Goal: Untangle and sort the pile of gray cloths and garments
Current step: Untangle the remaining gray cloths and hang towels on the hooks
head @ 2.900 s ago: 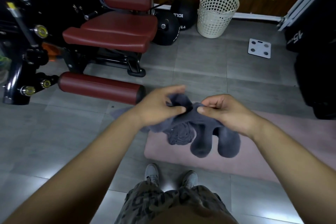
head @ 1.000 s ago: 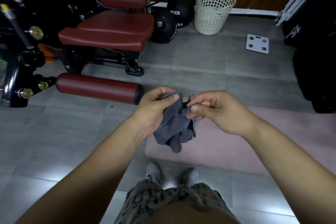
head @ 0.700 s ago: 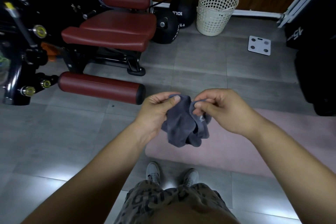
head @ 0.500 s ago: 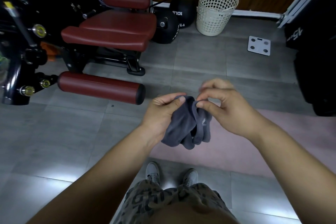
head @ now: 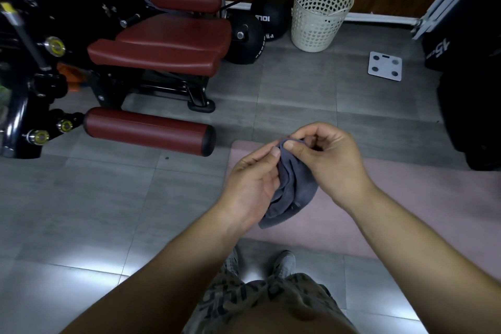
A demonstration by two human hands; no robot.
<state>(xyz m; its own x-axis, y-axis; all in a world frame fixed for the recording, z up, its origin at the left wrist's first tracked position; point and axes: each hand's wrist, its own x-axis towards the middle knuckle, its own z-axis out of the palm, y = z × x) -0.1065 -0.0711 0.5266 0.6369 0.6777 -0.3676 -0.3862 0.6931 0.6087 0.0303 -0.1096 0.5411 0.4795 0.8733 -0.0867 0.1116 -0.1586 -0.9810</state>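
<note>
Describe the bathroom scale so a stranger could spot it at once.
Find the cream perforated basket standing against the back wall. On the gray floor to its right lies the scale. It is the only flat white square, marked with four gray circles.

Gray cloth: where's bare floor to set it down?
The pink mat below the cloth is bare; so are the tiles between mat, basket and scale. Crowded on the left: exercise machine, black balls.

- Dim, even indoor light; white glare patches sit on the floor tiles (head: 89, 257).
- Wide-angle distortion bends the frame edges.
- The black machine (head: 16, 106) at left is lost in shadow.
- Shorts (head: 271, 298) look soft.
</note>
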